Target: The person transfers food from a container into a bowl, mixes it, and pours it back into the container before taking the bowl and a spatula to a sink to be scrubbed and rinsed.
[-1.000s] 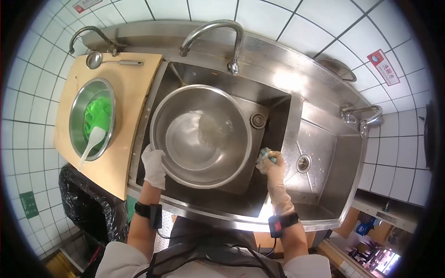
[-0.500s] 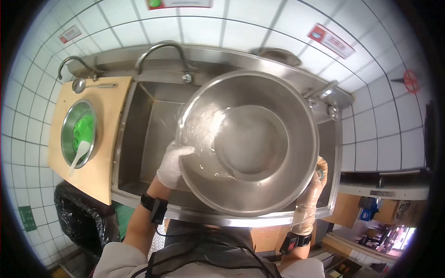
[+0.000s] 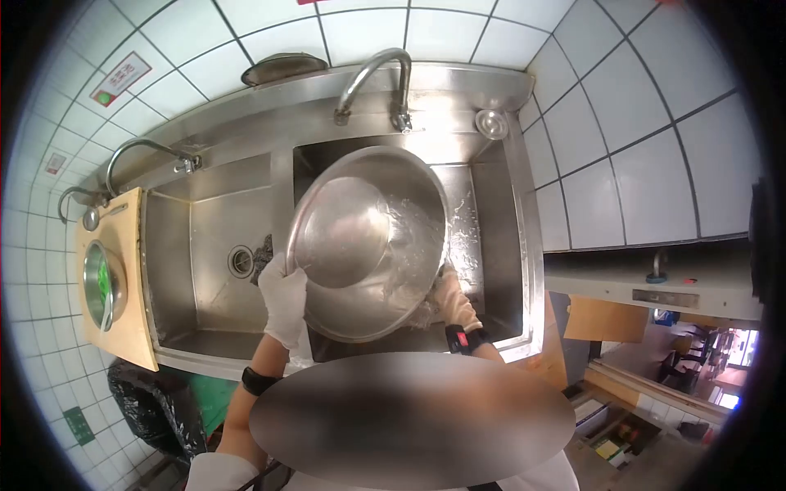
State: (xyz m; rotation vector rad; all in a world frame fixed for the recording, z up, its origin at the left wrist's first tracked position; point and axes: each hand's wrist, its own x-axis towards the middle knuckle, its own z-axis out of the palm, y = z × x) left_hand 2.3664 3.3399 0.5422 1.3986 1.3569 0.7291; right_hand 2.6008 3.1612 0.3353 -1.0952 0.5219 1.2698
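Note:
A large round metal basin (image 3: pixel 340 237) is tilted over the right sink (image 3: pixel 501 245), its right side lower. Clear water (image 3: pixel 413 245) lies along that side, and wetness glistens on the sink floor beyond the rim. My left hand (image 3: pixel 285 301), in a white glove, grips the basin's left rim near the divider between the sinks. On the lower right, my gloved right hand (image 3: pixel 455 301) holds the rim from outside; its fingertips are partly hidden.
The left sink (image 3: pixel 221 286) has a drain (image 3: pixel 241 261) with dark bits beside it. Farther left, a wooden board (image 3: pixel 135 311) carries a bowl (image 3: pixel 119 282) of green stuff and a ladle (image 3: pixel 91 218). A faucet (image 3: pixel 401 86) arches behind the basin; a black-bagged bin (image 3: pixel 155 409) stands below.
The basin has moved from over the left sink to the right one, and it now tips rightward with its water on the right. Both hands have stayed on it; my view has shifted right.

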